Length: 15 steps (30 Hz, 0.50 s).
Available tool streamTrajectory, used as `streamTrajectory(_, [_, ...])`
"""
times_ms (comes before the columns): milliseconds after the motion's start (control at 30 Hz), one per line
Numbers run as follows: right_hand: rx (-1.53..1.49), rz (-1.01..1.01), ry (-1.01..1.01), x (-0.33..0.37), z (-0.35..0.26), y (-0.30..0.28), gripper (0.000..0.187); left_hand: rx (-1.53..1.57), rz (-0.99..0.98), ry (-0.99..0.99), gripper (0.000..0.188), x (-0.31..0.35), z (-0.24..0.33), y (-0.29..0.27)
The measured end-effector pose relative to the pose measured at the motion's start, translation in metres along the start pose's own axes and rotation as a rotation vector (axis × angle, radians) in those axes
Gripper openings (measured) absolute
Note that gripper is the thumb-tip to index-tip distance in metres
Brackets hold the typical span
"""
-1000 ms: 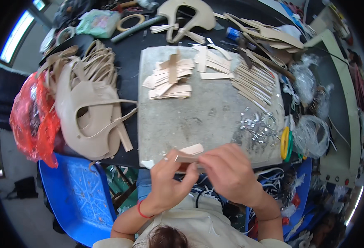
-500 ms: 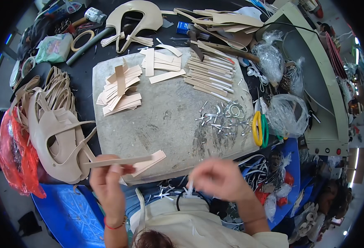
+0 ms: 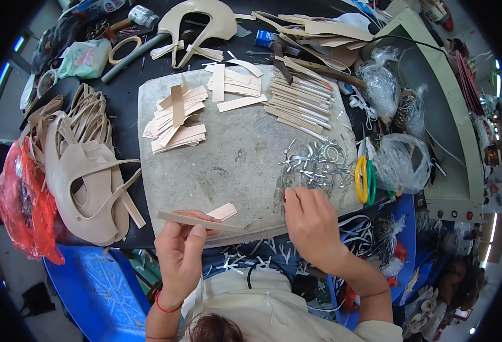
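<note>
My left hand (image 3: 179, 251) is closed around a flat beige leather strip (image 3: 211, 222), gripped between thumb and fingers above the near left part of a grey slab (image 3: 228, 165). Under that strip, a few loose pale strips (image 3: 223, 211) rest at the slab's near edge. My right hand (image 3: 313, 225) hovers over or touches the slab's near right, its fingertips drawn together; whatever they may hold cannot be made out. Just beyond them lie scattered small silvery metal pieces (image 3: 313, 165). At the back right of the slab, strips (image 3: 299, 97) lie in a row, several with white ends.
Stacked leather strips (image 3: 174, 117) cover the slab's back left. Scissors with yellow and green handles (image 3: 366, 179) lie at its right edge, beside a clear plastic bag (image 3: 402, 162). A hammer (image 3: 281, 62) lies behind. Cut leather pieces (image 3: 85, 176) and a red bag (image 3: 28, 205) are left.
My right hand has moved up from near my lap to the slab, beside the metal pieces. The strip in my left hand has shifted right and now slants down to the right. The view has shifted slightly.
</note>
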State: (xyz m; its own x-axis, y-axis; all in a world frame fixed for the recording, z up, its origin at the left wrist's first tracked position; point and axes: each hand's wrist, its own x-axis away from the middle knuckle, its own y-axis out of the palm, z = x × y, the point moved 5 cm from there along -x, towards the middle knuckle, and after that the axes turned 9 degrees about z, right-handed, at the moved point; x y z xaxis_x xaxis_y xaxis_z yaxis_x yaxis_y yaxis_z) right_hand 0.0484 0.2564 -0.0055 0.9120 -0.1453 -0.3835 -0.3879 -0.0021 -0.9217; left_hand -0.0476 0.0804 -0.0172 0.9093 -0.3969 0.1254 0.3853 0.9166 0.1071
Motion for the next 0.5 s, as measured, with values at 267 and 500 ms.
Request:
streamTrajectory(267, [-0.234, -0.004, 0.134, -0.011, 0.023, 0.001, 0.004, 0.061, -0.017, -0.084, 0.017, 0.001, -0.006, -0.003])
streamTrajectory(500, [-0.665, -0.096, 0.5, -0.012, 0.049, 0.001, 0.008, 0.242, -0.078, -0.283, 0.021, -0.007, -0.015, 0.002])
